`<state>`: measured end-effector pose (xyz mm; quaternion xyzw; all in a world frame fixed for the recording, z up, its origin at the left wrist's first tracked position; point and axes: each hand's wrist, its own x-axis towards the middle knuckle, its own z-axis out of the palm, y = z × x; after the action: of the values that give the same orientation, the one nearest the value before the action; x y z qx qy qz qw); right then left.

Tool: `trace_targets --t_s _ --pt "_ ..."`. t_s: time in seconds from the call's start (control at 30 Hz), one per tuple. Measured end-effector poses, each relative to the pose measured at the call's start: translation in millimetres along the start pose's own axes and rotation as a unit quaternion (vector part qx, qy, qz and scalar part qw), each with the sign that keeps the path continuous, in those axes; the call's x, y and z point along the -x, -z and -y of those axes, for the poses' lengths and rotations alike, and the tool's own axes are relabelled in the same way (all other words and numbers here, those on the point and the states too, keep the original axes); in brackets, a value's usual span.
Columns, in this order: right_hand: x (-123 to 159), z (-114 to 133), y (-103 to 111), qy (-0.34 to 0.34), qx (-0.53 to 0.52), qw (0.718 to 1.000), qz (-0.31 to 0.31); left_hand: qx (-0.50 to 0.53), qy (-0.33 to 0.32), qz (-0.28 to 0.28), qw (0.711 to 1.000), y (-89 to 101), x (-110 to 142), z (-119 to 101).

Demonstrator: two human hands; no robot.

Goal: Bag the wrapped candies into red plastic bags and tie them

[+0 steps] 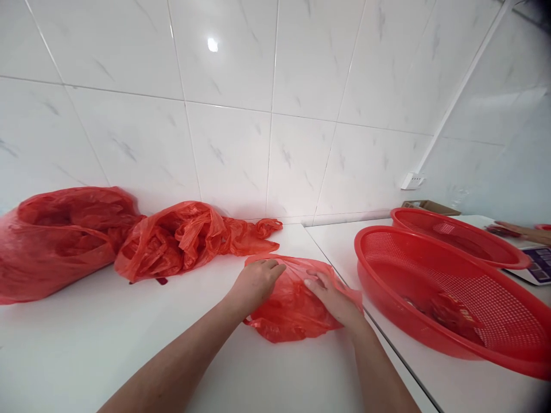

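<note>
A thin red plastic bag (293, 312) lies crumpled on the white table in front of me. My left hand (258, 284) is at the bag's left side, its fingers curled in and closed on the plastic. Over the right side of the same bag rests my right hand (331, 295), with the fingers apart and touching the film. Whatever the bag holds, if anything, cannot be made out through the plastic.
A bunched red bag (172, 241) and a bulky red bag (64, 241) stand to the left by the tiled wall. On the right are a red plastic basket (374, 275) with red packets (447, 312), a second basket (508, 258), a scale (538, 267) and another person's hand (516, 230).
</note>
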<state>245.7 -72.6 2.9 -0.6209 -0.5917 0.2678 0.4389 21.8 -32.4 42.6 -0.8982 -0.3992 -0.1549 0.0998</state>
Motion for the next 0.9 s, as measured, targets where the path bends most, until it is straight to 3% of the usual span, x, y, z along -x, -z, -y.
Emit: trace_targets --t_s 0.13,0.27,0.37,0.47,0.53,0.6,0.67,0.73,0.9 --pt "-5 4 6 -0.093 -0.092 0.985 0.11 0.02 -0.021 -0.045 0.999 1.3 2 3" --pt "-6 -6 12 -0.107 -0.24 0.948 0.181 0.083 0.05 -0.027 0.995 -15.0 8 19" --pt "-7 -12 14 -0.091 -0.354 0.911 0.192 0.147 0.09 -0.014 0.985 -26.0 12 31" --pt "-10 -12 12 -0.087 -0.446 0.869 0.195 0.159 0.103 -0.043 0.981 -21.2 10 32" --pt "-11 -9 10 -0.093 -0.49 0.845 0.194 0.162 0.081 -0.089 0.979 -10.2 8 23" --pt "-11 -5 7 -0.105 -0.509 0.833 0.189 0.194 0.007 -0.108 0.975 1.5 5 7" --pt "-12 -1 5 -0.127 -0.506 0.832 0.186 0.241 -0.085 -0.078 0.964 8.7 5 -11" --pt "-13 -1 5 -0.156 -0.501 0.831 0.185 0.262 -0.129 -0.023 0.956 9.6 7 -26" --pt "-22 -15 14 -0.193 -0.575 0.785 0.123 0.284 -0.042 0.18 0.941 9.5 18 -29"
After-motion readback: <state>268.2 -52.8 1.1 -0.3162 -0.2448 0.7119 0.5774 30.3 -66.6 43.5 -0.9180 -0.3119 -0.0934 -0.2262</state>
